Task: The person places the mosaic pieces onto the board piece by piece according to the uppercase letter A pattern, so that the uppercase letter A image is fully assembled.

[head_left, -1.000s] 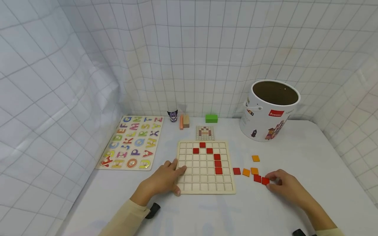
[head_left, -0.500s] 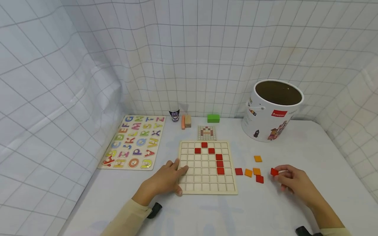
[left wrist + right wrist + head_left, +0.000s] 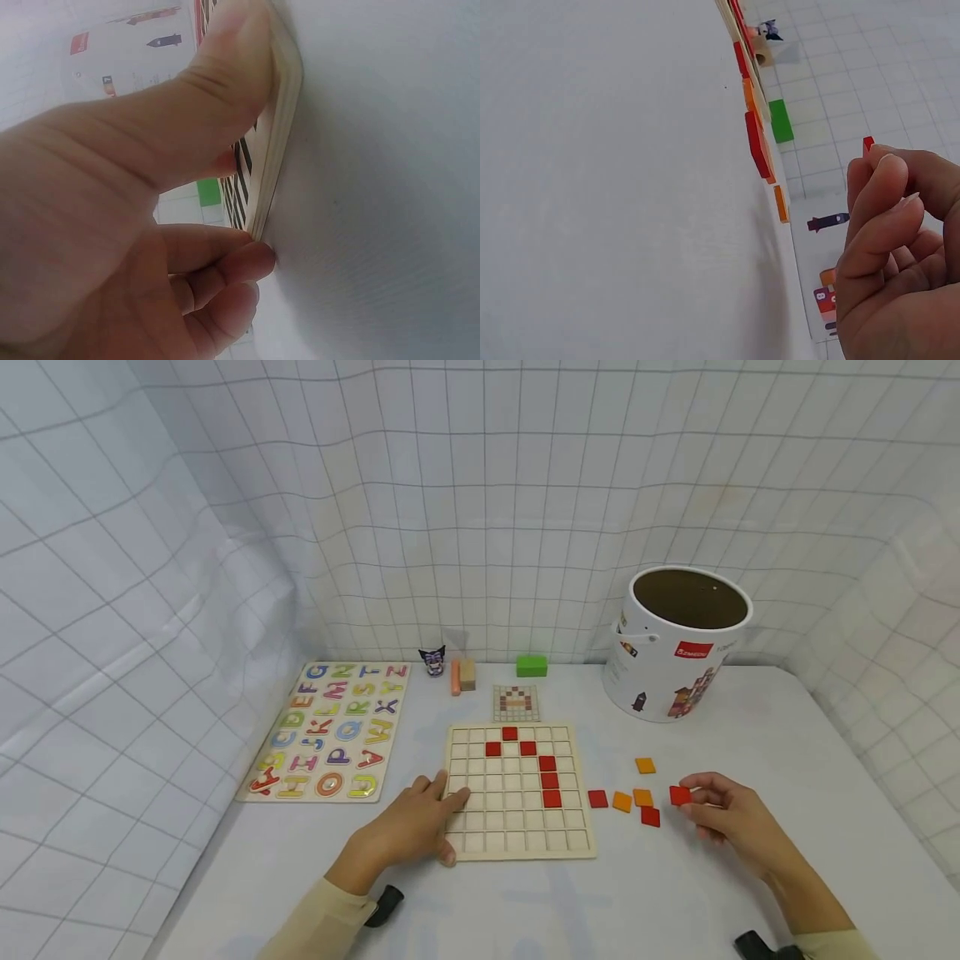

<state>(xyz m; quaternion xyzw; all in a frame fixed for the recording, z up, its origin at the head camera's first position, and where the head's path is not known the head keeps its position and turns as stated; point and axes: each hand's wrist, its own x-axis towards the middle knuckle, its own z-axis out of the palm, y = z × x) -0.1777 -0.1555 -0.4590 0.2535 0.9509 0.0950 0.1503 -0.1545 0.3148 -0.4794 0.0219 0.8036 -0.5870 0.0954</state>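
A light wooden grid board (image 3: 487, 827) lies on the table with several red square tiles set in its cells. My left hand (image 3: 402, 828) rests on its left edge, index finger over the top face and thumb by the near corner. The thumb (image 3: 225, 67) presses the board's edge in the left wrist view, while other fingers lie bent against its side. My right hand (image 3: 733, 818) pinches a red tile (image 3: 679, 796) between thumb and fingertips. The right wrist view shows this hand raised off the table, with only a sliver of its tile visible.
Loose orange tiles (image 3: 622, 802) and red tiles (image 3: 650, 817) lie right of the board. Behind it are a small pattern card (image 3: 516, 703), a green block (image 3: 532, 666) and a figurine (image 3: 433, 661). An alphabet board (image 3: 345, 710) lies left, a white bucket (image 3: 667, 668) back right.
My right hand has lifted a red tile from beside another red one and holds it slightly farther back. My left hand stays on the board. The head view has shifted a little.
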